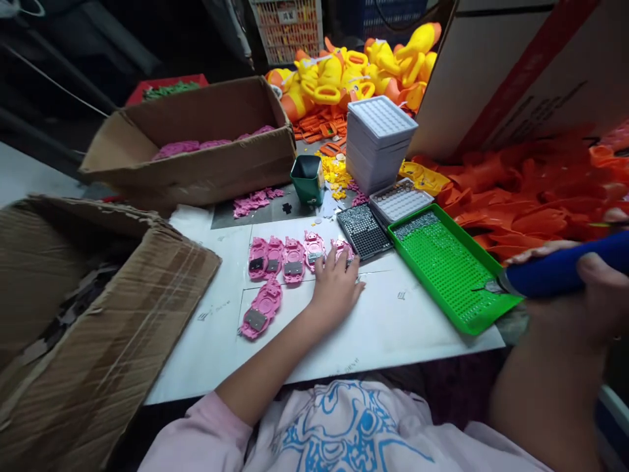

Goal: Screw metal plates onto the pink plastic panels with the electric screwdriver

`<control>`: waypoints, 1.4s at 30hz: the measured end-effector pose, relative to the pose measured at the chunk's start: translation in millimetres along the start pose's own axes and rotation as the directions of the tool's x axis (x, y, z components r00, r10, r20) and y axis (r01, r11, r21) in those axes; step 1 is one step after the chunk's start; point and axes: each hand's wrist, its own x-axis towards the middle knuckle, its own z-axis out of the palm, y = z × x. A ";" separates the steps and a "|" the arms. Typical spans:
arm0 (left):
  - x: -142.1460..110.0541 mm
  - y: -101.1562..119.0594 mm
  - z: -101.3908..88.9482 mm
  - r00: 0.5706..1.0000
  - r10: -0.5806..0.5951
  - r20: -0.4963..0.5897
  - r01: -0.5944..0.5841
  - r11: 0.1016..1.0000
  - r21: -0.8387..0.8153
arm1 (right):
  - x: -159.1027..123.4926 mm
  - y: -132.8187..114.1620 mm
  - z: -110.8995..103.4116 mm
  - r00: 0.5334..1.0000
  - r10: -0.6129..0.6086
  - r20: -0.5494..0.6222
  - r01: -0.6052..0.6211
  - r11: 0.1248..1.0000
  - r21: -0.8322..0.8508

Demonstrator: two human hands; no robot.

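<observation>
My left hand rests on the white work surface with its fingers stretched out. Its fingertips touch a pink plastic piece and partly cover it. To the left stand several similar pink plastic pieces, most with a grey or black plate on them. One pink piece lies apart, nearer to me. Over at the right, my right hand is wrapped round a blue electric screwdriver. Its thin bit points left, above the near end of a green perforated tray with small metal screws at its far end.
A black grid tray of small metal parts adjoins a white tray. Behind them rise stacked white trays and a green cup. Cardboard boxes flank the left; orange pieces pile at right, yellow ones behind.
</observation>
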 end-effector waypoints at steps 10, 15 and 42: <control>-39.2 12.6 8.7 0.944 0.315 -0.101 -0.328 0.933 -0.148 | 73.2 40.6 22.4 0.983 -0.044 0.181 0.036 0.998 0.044; -33.7 56.2 15.1 0.855 0.514 -0.071 -0.512 0.816 -0.269 | 71.3 54.6 14.1 0.988 -0.029 0.149 0.010 0.992 0.124; -11.7 84.7 37.0 0.866 0.482 -0.129 -0.495 0.794 -0.353 | 74.9 64.4 7.1 0.970 -0.103 0.220 0.088 0.993 0.075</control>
